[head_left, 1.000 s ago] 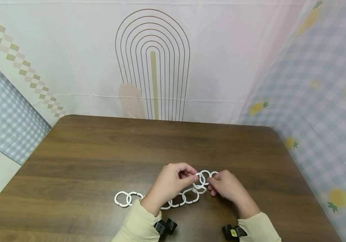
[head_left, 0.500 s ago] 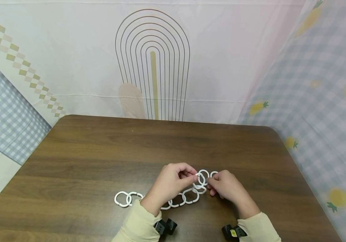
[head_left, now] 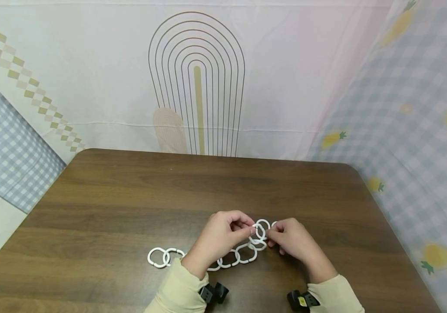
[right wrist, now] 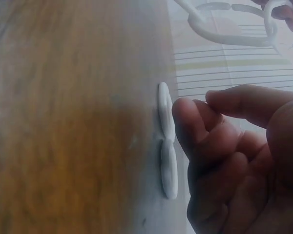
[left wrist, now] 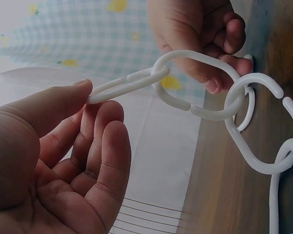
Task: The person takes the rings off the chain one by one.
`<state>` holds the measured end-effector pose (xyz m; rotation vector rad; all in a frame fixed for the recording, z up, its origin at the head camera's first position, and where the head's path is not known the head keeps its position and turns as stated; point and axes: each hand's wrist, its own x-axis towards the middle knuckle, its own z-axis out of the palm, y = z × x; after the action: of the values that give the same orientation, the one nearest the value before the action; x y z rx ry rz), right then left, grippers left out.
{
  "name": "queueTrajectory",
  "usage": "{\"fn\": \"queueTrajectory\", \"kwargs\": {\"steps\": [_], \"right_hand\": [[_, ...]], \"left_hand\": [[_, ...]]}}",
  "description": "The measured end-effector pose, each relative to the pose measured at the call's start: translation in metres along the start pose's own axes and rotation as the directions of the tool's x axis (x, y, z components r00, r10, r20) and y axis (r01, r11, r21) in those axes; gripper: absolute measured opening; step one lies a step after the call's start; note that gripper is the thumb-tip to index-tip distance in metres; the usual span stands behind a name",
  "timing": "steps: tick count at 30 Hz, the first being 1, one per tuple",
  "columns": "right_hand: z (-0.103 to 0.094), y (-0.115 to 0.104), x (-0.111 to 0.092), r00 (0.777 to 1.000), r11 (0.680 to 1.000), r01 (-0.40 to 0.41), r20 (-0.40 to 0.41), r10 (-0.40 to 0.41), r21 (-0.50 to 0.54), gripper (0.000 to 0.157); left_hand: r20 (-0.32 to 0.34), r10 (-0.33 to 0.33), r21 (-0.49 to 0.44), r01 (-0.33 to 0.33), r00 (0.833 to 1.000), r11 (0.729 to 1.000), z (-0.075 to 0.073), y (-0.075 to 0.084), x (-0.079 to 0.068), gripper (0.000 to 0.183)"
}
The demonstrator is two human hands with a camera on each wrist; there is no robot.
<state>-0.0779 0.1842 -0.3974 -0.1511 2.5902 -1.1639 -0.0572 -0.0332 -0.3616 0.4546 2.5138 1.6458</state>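
Observation:
My left hand [head_left: 223, 234] pinches one end of a white plastic chain link [left wrist: 122, 87] between thumb and fingers, seen close in the left wrist view. From that link, a chain of split oval links [left wrist: 241, 146] hangs down to the table and runs left beneath the left forearm. My right hand [right wrist: 234, 161] is just right of the chain, fingers loosely curled, with nothing visible between thumb and index finger. Close by its index fingertip, two more white links [right wrist: 170, 170] lie flat on the table, end to end in the right wrist view; the hand partly hides them in the head view.
The chain's far end [head_left: 149, 257] lies left of the left sleeve on the brown wooden table [head_left: 129, 195]. Patterned cloth [head_left: 286, 87] hangs behind the table and at both sides. Each wrist wears a small black camera [head_left: 220, 293].
The link by the right fingertips has slid slightly left, toward the chain. My right hand has shifted a little left and covers more of the rightmost link. The left hand has stayed put.

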Motion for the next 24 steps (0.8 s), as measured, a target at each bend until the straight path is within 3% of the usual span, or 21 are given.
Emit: {"fn": "queueTrajectory", "kwargs": {"steps": [14,24], "right_hand": [[-0.008,-0.006,-0.005,0.999,0.998,0.016,0.029,-0.017,0.055,0.01],[-0.011,-0.006,-0.007,0.991,0.991,0.091,0.084,-0.099,0.098,0.005]], "left_hand": [[0.003,0.006,-0.001,-0.006,1.0,1.0,0.0,-0.002,0.0,0.004],[-0.005,0.013,0.005,-0.013,1.0,1.0,0.0,-0.001,0.0,0.004]]}}
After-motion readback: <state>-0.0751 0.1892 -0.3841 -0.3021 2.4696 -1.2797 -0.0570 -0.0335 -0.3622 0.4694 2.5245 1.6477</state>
